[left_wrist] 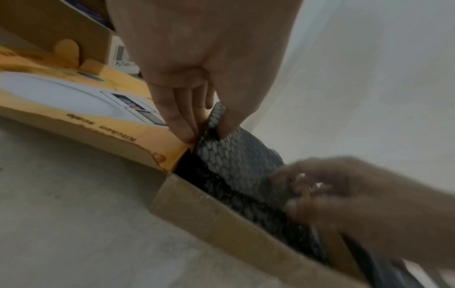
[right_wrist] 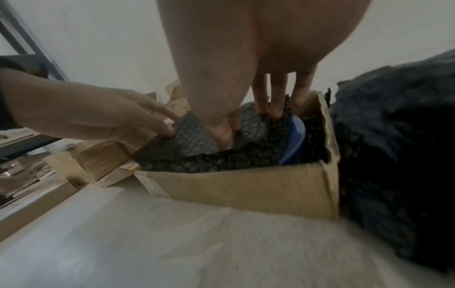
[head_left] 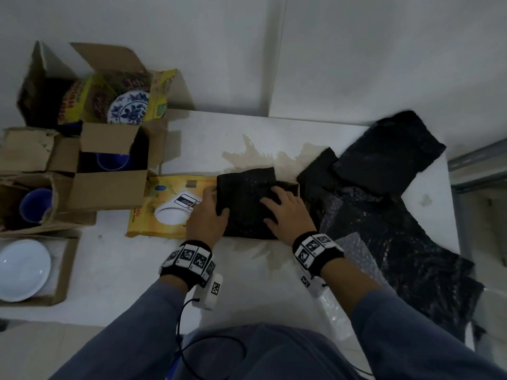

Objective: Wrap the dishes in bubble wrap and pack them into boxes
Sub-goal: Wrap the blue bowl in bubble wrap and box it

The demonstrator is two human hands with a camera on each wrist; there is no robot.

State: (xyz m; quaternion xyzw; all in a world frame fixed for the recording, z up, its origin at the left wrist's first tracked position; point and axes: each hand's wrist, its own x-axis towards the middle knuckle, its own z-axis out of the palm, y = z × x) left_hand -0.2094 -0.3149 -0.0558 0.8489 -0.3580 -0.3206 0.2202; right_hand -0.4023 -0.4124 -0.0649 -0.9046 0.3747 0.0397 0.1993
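A small cardboard box (right_wrist: pixel 246 187) sits mid-table, filled with black bubble wrap (head_left: pixel 247 198) that covers a blue dish (right_wrist: pixel 295 140); only the dish's rim shows. My left hand (head_left: pixel 212 212) is at the box's left side, and its thumb and fingers (left_wrist: pixel 184 126) pinch the wrap's edge (left_wrist: pixel 236 155). My right hand (head_left: pixel 282 209) lies spread on top of the wrap, its straight fingers (right_wrist: pixel 273 101) pushing down into it beside the dish. In the left wrist view the box wall (left_wrist: pixel 221 214) runs along the wrap.
A yellow kitchen-scale box (head_left: pixel 164 209) touches the left hand. Open cartons at the left hold blue cups (head_left: pixel 112 160), a white bowl (head_left: pixel 24 270) and a blue-patterned plate (head_left: pixel 129 108). Loose black wrap sheets (head_left: pixel 384 187) cover the table's right side, next to a metal frame (head_left: pixel 477 165).
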